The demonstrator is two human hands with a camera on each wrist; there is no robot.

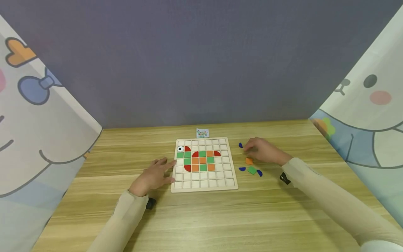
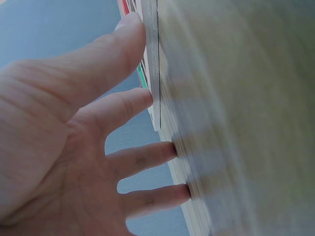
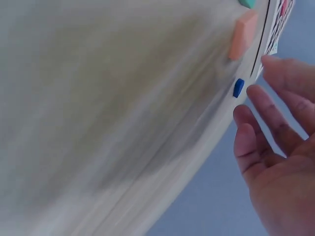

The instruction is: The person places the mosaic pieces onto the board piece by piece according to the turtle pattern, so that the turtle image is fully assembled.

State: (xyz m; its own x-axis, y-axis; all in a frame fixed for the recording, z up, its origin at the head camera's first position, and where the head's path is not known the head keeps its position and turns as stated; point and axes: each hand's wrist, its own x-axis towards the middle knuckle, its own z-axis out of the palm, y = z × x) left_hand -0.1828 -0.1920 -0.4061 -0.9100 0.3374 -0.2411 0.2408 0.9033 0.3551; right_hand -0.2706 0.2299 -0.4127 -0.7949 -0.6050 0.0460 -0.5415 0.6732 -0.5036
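Note:
A wooden grid board lies flat on the table, with red, green and orange tiles and a round eye piece set in its squares. At its left edge my left hand rests with fingers spread. The left wrist view shows the thumb and index fingertip against the board's side, the other fingertips at the tabletop. My right hand hovers right of the board, fingers loosely bent and nothing between them. Close to its fingertips lies a blue half-round piece, which also shows in the right wrist view.
Below my right hand lie an orange square tile, a green square tile and two more blue pieces, one left and one right. A small picture card sits behind the board. A grey panel closes off the table's back.

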